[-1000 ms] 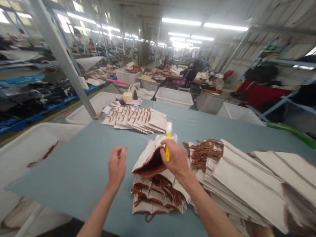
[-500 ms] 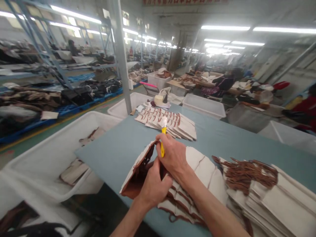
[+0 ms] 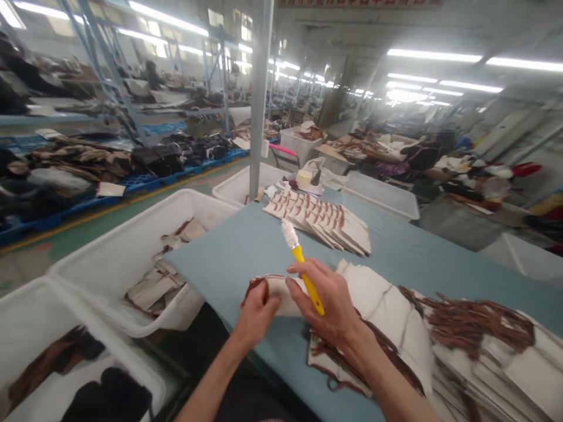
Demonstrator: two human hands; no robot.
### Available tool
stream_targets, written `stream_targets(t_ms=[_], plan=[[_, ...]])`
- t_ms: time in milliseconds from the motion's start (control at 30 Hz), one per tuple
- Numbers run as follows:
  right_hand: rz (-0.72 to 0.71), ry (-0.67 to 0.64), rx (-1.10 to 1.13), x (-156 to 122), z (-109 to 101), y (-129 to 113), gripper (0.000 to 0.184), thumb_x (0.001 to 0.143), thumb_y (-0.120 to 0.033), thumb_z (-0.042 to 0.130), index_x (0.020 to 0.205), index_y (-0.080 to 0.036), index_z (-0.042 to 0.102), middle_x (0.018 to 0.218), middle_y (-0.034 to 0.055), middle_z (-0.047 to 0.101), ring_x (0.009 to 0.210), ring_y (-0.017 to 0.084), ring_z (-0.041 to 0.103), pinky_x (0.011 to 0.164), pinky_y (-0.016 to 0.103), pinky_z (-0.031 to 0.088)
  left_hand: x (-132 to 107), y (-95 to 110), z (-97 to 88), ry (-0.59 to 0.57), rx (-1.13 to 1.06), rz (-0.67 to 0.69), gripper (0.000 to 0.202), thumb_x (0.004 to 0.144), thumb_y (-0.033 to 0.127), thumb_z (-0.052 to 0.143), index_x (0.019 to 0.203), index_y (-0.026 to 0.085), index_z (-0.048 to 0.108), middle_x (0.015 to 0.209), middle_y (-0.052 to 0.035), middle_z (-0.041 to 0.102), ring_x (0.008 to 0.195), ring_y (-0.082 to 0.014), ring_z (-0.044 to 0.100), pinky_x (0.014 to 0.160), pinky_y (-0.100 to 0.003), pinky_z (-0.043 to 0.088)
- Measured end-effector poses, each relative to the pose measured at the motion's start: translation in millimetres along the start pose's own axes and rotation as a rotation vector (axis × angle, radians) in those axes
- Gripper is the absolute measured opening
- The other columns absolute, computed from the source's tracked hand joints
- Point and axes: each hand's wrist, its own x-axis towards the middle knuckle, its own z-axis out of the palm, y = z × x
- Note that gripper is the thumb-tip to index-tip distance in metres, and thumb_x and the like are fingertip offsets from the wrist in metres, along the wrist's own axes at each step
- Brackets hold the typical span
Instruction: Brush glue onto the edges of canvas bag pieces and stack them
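My right hand (image 3: 329, 299) is closed around a yellow-handled brush (image 3: 308, 275), its whitened bristles pointing up and away from me. The same hand's thumb and fingertips rest at the right end of a cream piece with brown edging (image 3: 284, 302). At the other end of that piece, my left hand (image 3: 257, 310) pinches its brown edge. The piece is folded or curled between both hands, low over the table's near side. Just right of it lies a pile of cream pieces (image 3: 373, 299) with brown trim, partly covered by my right forearm.
Overlapping cream pieces (image 3: 316, 220) fan out across the blue-green table (image 3: 211, 249). Brown strips (image 3: 479, 322) lie on another cream stack at right. White bins (image 3: 105, 264) holding cut pieces flank the left edge. A metal post (image 3: 260, 105) rises past the far corner.
The piece, earlier spread open with its brown inside showing, is now folded with its cream side up. My left hand moved to its left end. The brush swung to lean left. The view shifted left.
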Motion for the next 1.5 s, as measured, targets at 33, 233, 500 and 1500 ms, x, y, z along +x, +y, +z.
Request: stream_targets(t_ms=[33,233,500,1500], plan=[[0.005,0.055,0.046,-5,-1,-3,0.01,0.103,-0.023,0.06,0.109,-0.023,0.069,0.091,0.0036,0.075,0.084,0.02,0.074,0.078,0.03,0.055,-7,4,-16.6,-0.02,-0.029,-0.024,0.023,0.094,0.037,0.064,0.103,0.018,0.074,0.096,-0.0064,0.081,0.089,-0.025,0.075,0.083,-0.039,0.063],[0.133,0.213,0.096,-32,5,-26,0.008,0.102,-0.024,0.065,0.11,-0.023,0.068,0.094,0.0038,0.078,0.082,0.018,0.074,0.077,0.029,0.058,-39,28,-79.7,-0.189,-0.112,-0.134,0.036,0.086,0.042,0.067,0.112,0.018,0.075,0.101,-0.0074,0.085,0.09,-0.0295,0.08,0.082,-0.038,0.066],[0.114,0.129,-0.044,-50,24,-63,0.018,0.106,-0.038,0.065,0.112,-0.022,0.07,0.09,0.0072,0.077,0.079,0.022,0.073,0.07,0.031,0.058,-60,24,-77.6,-0.127,0.109,-0.185,0.064,0.076,0.053,0.074,0.132,0.023,0.077,0.131,-0.012,0.082,0.13,-0.0394,0.072,0.108,-0.048,0.061],[0.878,0.604,0.987,-77,-26,-62,0.035,0.092,-0.053,0.072,0.078,-0.021,0.067,0.045,-0.006,0.054,0.041,0.011,0.043,0.044,0.02,0.038,-76,-12,-48.8,-0.112,0.017,-0.327,0.049,0.083,0.057,0.076,0.115,0.021,0.083,0.116,-0.0097,0.085,0.119,-0.036,0.075,0.11,-0.045,0.058]])
